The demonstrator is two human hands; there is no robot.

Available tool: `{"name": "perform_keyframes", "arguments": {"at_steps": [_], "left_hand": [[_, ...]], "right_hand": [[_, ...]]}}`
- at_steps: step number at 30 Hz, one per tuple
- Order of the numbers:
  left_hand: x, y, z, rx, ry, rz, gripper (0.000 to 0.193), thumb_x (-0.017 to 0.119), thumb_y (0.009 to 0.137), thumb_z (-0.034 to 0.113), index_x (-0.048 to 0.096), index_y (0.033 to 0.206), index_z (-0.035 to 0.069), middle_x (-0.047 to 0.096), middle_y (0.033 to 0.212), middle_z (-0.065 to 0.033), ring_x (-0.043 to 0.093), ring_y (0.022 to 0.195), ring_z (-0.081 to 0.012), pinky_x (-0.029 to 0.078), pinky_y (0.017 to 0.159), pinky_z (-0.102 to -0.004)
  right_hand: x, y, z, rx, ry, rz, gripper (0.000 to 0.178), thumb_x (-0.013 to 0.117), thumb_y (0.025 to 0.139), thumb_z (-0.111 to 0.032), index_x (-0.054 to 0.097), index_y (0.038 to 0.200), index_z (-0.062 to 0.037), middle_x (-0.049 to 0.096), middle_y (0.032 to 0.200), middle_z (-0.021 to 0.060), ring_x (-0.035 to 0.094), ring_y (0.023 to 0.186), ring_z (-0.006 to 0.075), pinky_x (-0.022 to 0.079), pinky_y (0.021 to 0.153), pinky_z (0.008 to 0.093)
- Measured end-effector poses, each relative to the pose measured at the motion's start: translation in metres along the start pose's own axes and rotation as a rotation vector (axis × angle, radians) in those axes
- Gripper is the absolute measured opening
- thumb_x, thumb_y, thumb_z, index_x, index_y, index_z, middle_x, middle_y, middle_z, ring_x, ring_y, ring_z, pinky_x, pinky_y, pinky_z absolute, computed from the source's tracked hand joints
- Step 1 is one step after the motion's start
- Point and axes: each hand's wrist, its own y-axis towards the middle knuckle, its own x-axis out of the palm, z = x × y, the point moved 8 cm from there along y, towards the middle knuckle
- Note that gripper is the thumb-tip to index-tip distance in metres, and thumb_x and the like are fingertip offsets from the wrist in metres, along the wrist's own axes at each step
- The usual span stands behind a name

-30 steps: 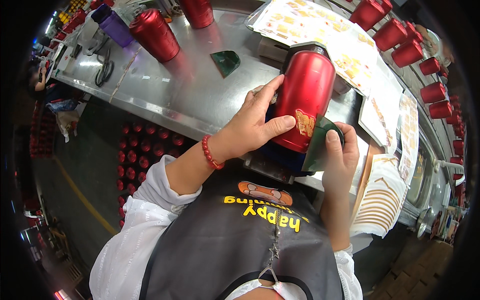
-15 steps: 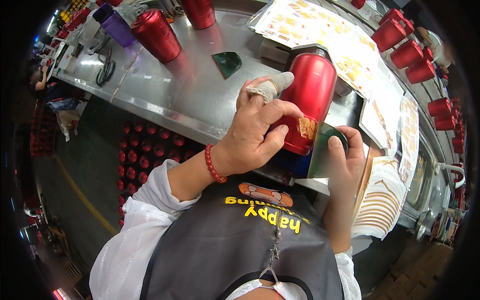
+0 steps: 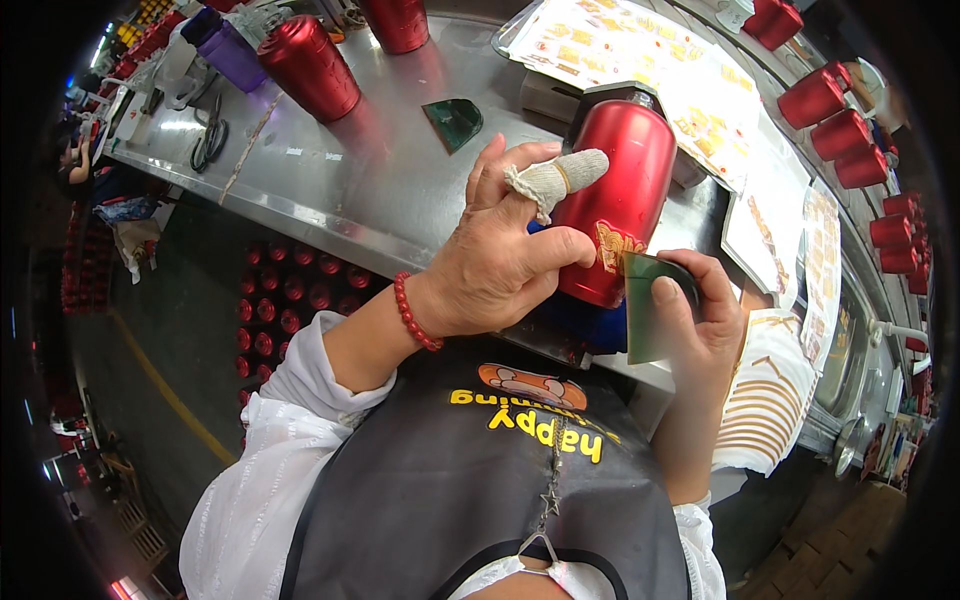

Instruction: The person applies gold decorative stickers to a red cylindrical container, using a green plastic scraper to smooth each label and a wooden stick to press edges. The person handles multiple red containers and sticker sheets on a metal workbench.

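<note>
Scraper (image 3: pixel 645 320), a flat green see-through piece, sits farther right than 0.5 s ago; its left edge then stood closer in beside the gold decal (image 3: pixel 612 245), and we now see the decal's face almost fully exposed. We take this as a pause between strokes, with smoothing giving way to a check by finger; the decal looks seated, though we cannot tell whether its edges are all down. Red bottle (image 3: pixel 622 165) lies on its side on a blue pad (image 3: pixel 598 328) at the counter (image 3: pixel 390 185), decal near the end closer to the wearer. Of the 2 hands, the left hand (image 3: pixel 490 255) shows its back to us, wrist bent in from the left, fingers part-spread and grasping nothing we can see; the finger in the pale sleeve (image 3: pixel 560 182) reaches across the bottle, and 1 bare digit points in at the decal's left side, contact unclear. Right hand (image 3: pixel 708 315) pinches the scraper, thumb on the near face, fingers behind, blade roughly upright; whether it touches the bottle we cannot tell.
</note>
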Motion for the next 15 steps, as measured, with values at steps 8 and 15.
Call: {"name": "perform_keyframes", "arguments": {"at_steps": [8, 15], "left_hand": [[-0.003, 0.003, 0.005, 0.054, 0.014, 0.015, 0.032, 0.066, 0.073, -0.006, 0.070, 0.095, 0.017, 0.054, 0.144, -0.0193, 0.034, 0.142, -0.0358, 0.013, 0.121, -0.0522], [-0.004, 0.011, 0.005, 0.061, 0.078, 0.051, 0.021, 0.074, 0.076, 0.003, 0.067, 0.091, 0.017, 0.058, 0.141, -0.0176, 0.036, 0.142, -0.0343, 0.015, 0.120, -0.0537]], "right_hand": [[0.002, 0.000, -0.001, 0.019, -0.002, -0.005, 0.025, 0.069, 0.094, -0.013, 0.063, 0.114, 0.0011, 0.067, 0.097, 0.0029, 0.061, 0.088, 0.0074, 0.047, 0.080, 0.0207], [0.001, 0.000, -0.002, 0.018, -0.019, -0.015, 0.026, 0.069, 0.095, -0.014, 0.063, 0.114, 0.0010, 0.066, 0.097, 0.0029, 0.060, 0.089, 0.0074, 0.047, 0.080, 0.0209]]}}
